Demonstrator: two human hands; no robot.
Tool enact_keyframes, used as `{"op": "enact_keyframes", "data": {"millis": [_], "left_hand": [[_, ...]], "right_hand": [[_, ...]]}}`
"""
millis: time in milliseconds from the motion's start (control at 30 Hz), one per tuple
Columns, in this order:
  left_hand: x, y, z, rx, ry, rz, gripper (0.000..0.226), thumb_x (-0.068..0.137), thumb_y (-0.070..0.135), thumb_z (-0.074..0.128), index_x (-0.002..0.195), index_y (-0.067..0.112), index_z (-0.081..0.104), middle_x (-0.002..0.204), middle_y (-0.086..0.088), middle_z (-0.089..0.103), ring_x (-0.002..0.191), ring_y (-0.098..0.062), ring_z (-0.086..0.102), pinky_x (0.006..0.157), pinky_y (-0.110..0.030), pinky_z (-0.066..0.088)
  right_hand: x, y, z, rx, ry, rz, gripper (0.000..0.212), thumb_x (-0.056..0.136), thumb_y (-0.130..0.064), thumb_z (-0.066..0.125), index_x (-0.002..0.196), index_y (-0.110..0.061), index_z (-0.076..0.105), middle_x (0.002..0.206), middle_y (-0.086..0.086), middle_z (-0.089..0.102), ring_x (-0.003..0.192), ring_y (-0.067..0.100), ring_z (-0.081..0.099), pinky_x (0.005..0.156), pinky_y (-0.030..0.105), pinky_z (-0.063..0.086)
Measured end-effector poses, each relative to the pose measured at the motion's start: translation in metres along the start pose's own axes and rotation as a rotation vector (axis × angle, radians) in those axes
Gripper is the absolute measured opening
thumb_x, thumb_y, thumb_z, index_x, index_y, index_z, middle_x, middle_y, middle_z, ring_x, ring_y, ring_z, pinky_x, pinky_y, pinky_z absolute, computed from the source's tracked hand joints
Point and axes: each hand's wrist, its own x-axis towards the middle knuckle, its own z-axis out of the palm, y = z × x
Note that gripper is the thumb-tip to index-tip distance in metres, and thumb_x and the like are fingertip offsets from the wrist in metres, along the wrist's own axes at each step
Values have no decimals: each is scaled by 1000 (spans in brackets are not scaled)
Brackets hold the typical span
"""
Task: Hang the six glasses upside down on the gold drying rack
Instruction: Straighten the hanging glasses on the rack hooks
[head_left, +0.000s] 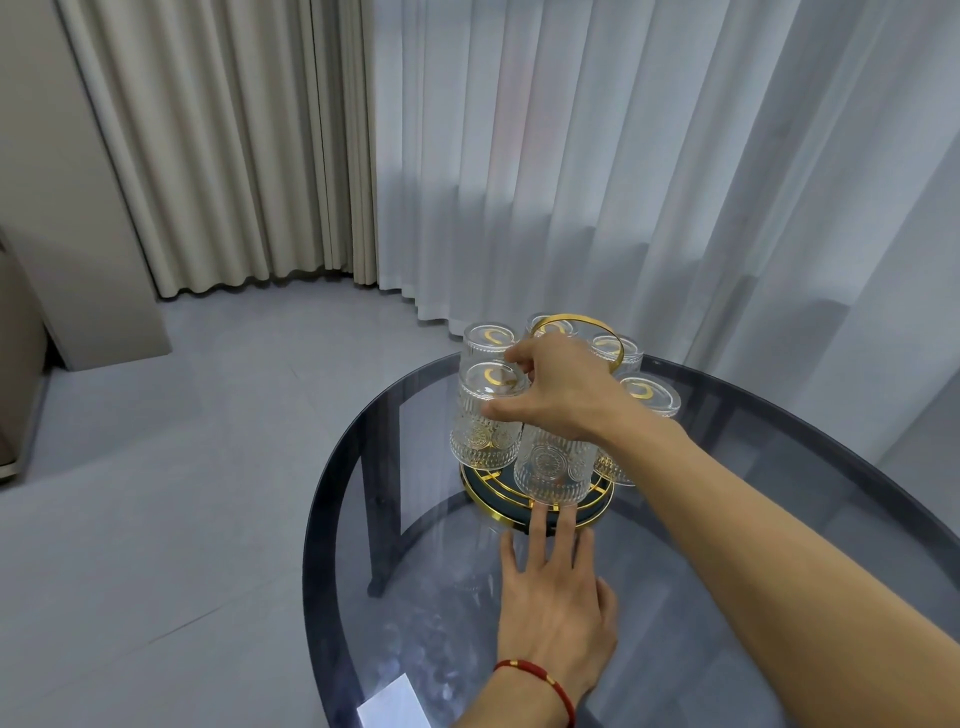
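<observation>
The gold drying rack stands on the round smoked-glass table, and its gold ring handle rises at the top. Several clear embossed glasses hang upside down around it. Among them are a back-left glass, a right glass and a front glass. My right hand reaches over the rack, with thumb and fingers closed around the upturned base of the front-left glass. My left hand lies flat on the table, fingers spread, fingertips touching the rack's base rim.
A white card lies near the table's front edge. The table's rim curves close on the left, with grey floor beyond it. Curtains hang just behind the table. Dark table legs show through the glass top.
</observation>
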Motion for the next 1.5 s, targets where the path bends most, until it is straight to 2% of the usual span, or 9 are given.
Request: {"op": "enact_keyframes", "data": {"millis": [133, 367, 533, 667, 800, 1000, 1167, 1367, 1500], "left_hand": [[-2, 0, -1, -15, 24, 6, 49, 86, 43, 43, 124, 20, 63, 146, -4, 52, 139, -34, 40, 103, -64, 39], [-3, 0, -2, -39, 34, 17, 49, 86, 40, 39, 125, 18, 61, 148, -5, 48, 141, -35, 37, 102, -65, 40], [-1, -1, -1, -44, 36, 13, 46, 85, 40, 47, 123, 19, 62, 147, -5, 50, 139, -36, 38, 102, -66, 40], [-2, 1, -2, -52, 33, 11, 46, 83, 37, 50, 125, 20, 60, 149, -4, 47, 140, -35, 37, 101, -65, 41], [-3, 1, -4, -57, 39, 22, 45, 86, 36, 46, 127, 20, 57, 152, -5, 44, 141, -35, 33, 103, -65, 38], [-2, 0, -4, -59, -2, 20, 48, 88, 37, 41, 131, 19, 53, 154, -6, 40, 144, -37, 29, 105, -66, 35], [-2, -1, -5, -51, 2, 31, 46, 89, 36, 39, 129, 17, 53, 150, -8, 42, 139, -38, 33, 103, -66, 35], [-3, 0, -8, -42, -1, 28, 46, 89, 36, 39, 127, 16, 55, 146, -10, 47, 136, -39, 36, 101, -66, 38], [-3, 0, -7, -45, -8, 29, 46, 88, 35, 40, 126, 16, 55, 146, -9, 47, 135, -39, 37, 100, -65, 39]], "right_hand": [[-1, 0, 0, -114, -27, -26, 72, 76, -59, 78, 134, -18, 64, 131, 3, 59, 125, 25, 55, 103, 60, 44], [-4, 5, -2, -99, -41, -61, 87, 75, -61, 79, 146, -22, 50, 141, 5, 54, 130, 26, 53, 108, 61, 41], [-19, 34, -23, -111, 33, -97, 98, 66, -78, 73, 144, -26, 45, 145, -3, 53, 134, 21, 49, 112, 55, 39], [-37, 49, -35, -276, -6, -154, 100, 70, -84, 62, 149, -27, 42, 149, -4, 51, 139, 20, 43, 116, 47, 28], [-43, 45, -31, -294, -114, -151, 91, 82, -77, 58, 155, -26, 38, 157, -2, 46, 147, 21, 36, 121, 49, 18], [-40, 53, -17, -213, -47, -118, 80, 89, -74, 51, 152, -25, 44, 153, -4, 53, 145, 19, 42, 125, 53, 11], [-45, 58, -12, -150, -1, -167, 87, 73, -82, 38, 141, -29, 54, 142, -9, 61, 137, 15, 50, 125, 54, 10], [-51, 60, -4, -167, 37, -195, 90, 71, -79, 38, 142, -25, 51, 142, -6, 59, 136, 16, 49, 125, 51, 12], [-53, 59, 0, -160, 63, -179, 83, 79, -72, 48, 146, -24, 48, 143, -4, 57, 137, 16, 47, 124, 50, 9]]}}
